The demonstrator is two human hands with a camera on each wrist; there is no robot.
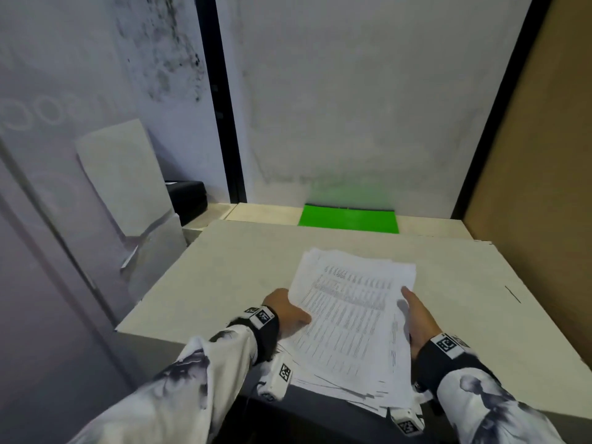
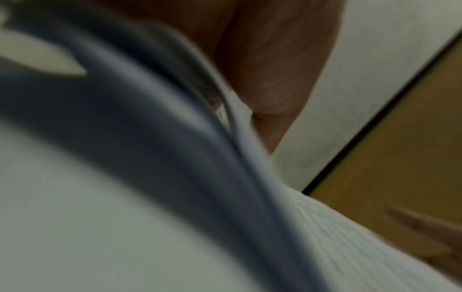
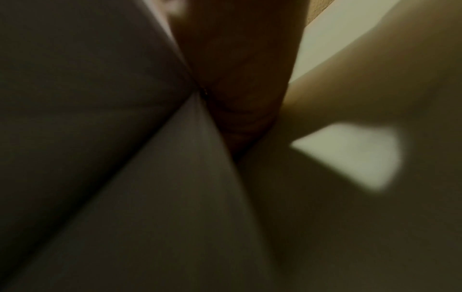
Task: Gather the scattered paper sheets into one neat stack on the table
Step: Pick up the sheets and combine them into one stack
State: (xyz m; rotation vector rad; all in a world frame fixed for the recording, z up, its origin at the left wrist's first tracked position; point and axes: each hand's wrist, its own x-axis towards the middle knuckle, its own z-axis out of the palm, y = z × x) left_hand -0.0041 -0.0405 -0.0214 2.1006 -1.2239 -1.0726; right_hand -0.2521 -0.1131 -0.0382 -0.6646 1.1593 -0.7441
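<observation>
- Left hand (image 1: 286,310): the thumb (image 1: 301,318) lies on top of the paper sheets (image 1: 349,318) at their left edge. The fingers go under the sheets and are hidden, so the hand holds the sheets pinched between thumb and fingers.
- Right hand (image 1: 419,318): the thumb lies along the right edge of the sheets, and the fingers are hidden beneath. This hand also holds the sheets.
- Left wrist view: blurred. Only part of the hand (image 2: 270,69) and a printed paper surface (image 2: 337,237) can be made out.
- Right wrist view: dark and blurred. The hand (image 3: 240,79) presses against pale paper, and no finger detail is legible.
- The print on the top sheet is too small to read.
- Paper sheets: one bundle between the two hands. The lower sheets fan out unevenly at the near end, which overhangs the near edge of the table (image 1: 243,270).
- It cannot be told whether the far end of the bundle touches the table.
- Beyond the fingertips, the table surface runs to its far edge. A green sheet (image 1: 348,219) lies past that edge on a lower ledge, against the wall.
- Left of the left hand, the table surface continues to its left edge. A black box (image 1: 187,200) sits well beyond it.
- Right of the right hand, the table surface continues toward a brown panel (image 1: 528,187), well apart from the hand.
</observation>
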